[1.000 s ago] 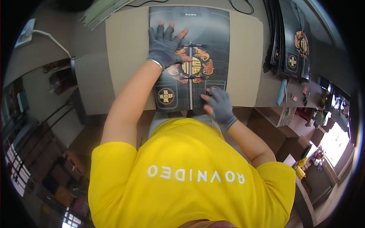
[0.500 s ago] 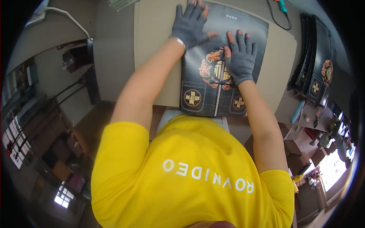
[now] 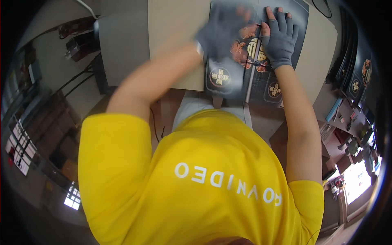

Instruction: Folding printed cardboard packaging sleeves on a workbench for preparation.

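Note:
A flat, glossy black printed piece (image 3: 259, 92), with gold emblems, orange figures and a pale seam line down its middle, lies in front of me. My right hand (image 3: 281, 47), in a grey fingertipless glove, rests flat on its right half with fingers stretched out. Over its left half is my left hand (image 3: 224, 34), gloved the same way and smeared by motion. Its finger shape is unclear, as is whether it touches the surface. Whether the piece is a single sheet or a folded bag I cannot tell.
Beneath the black piece lies a large beige board (image 3: 177, 45) on a grey table (image 3: 124, 53). More black printed pieces (image 3: 357, 79) are stacked at the right. A dark cable (image 3: 322, 9) loops near the far right edge.
My left hand has swept nearer to me and slightly right, over the left half of the black piece. My right hand stays flat on it. The whole view has shifted.

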### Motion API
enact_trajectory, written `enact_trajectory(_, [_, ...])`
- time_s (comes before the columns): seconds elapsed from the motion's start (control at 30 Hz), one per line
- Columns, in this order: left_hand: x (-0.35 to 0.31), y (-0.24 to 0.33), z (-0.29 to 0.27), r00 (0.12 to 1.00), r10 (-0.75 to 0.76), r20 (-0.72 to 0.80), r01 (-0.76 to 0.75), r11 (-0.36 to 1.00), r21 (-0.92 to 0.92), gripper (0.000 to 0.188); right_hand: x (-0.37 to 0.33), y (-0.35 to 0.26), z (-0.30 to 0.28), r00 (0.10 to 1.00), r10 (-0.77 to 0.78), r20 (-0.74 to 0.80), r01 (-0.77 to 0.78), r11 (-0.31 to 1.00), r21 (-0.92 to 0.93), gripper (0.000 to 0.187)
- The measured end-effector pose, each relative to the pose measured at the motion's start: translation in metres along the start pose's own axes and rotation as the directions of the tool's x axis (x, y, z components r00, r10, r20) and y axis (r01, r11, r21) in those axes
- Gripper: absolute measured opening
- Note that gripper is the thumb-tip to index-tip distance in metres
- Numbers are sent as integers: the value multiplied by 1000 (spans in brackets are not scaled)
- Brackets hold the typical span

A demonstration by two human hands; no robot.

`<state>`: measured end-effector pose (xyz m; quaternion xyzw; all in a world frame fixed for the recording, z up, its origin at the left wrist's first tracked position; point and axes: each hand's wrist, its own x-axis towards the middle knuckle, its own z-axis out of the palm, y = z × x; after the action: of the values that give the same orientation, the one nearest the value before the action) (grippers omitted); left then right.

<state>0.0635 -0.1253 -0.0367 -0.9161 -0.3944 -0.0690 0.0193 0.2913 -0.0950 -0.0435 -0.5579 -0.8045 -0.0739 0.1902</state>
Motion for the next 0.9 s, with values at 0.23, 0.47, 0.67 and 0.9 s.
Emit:
enact_trajectory(0.23, [-130, 111, -24, 996, 39, 82, -1, 909, -417, 81, -48, -20, -22, 1000, 10, 15, -10, 1000, 3, 58])
enact_trajectory(0.47, [-128, 114, -32, 998, -63, -29, 44, 904, -425, 76, -189, -48, -97, 957, 66, 281, -91, 993, 76, 73])
enact_trajectory(0.67, [-129, 122, -33, 951, -309, -27, 282, 897, -341, 81, -201, -11, -133, 666, 672, 322, -735, 518, 438, 65])
enact_trajectory(0.9, [-122, 127, -31, 971, -240, 7, 226, 904, -363, 94, -165, 28, -162, 421, 371, 827, -895, 20, 446, 28])
